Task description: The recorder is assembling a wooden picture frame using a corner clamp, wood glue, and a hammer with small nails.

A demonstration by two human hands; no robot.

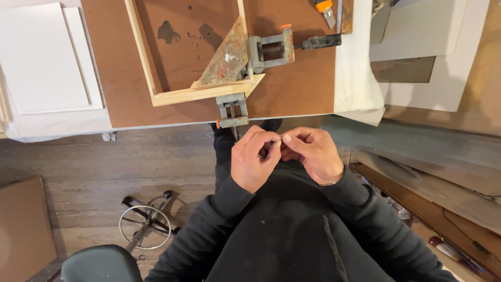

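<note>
1. Both grips are pinched together in front of the person's chest: the left hand (254,158) and the right hand (312,154) meet fingertip to fingertip, fingers curled in and nearly closed.
2. Whatever sits between the fingertips is too small to tell; only a dark sliver shows where the thumbs meet, so I cannot say what either grip has hold of.
3. At 12 o'clock from the hands, just beyond them, a grey corner clamp (233,109) hangs over the near edge of the brown tabletop (302,89), its screw pointing down toward the left hand.
4. That clamp bites the corner of a pale wooden frame (172,95), where a paint-spattered triangular brace (225,58) lies.
5. Further out at 12 o'clock, a second clamp jaw (271,49) with an orange tip grips the same corner from the right.
6. At 10 o'clock, white boards (44,57) lie stacked.
7. At 8 o'clock, a stool's metal ring (145,227) stands on the wooden floor (104,162).
</note>
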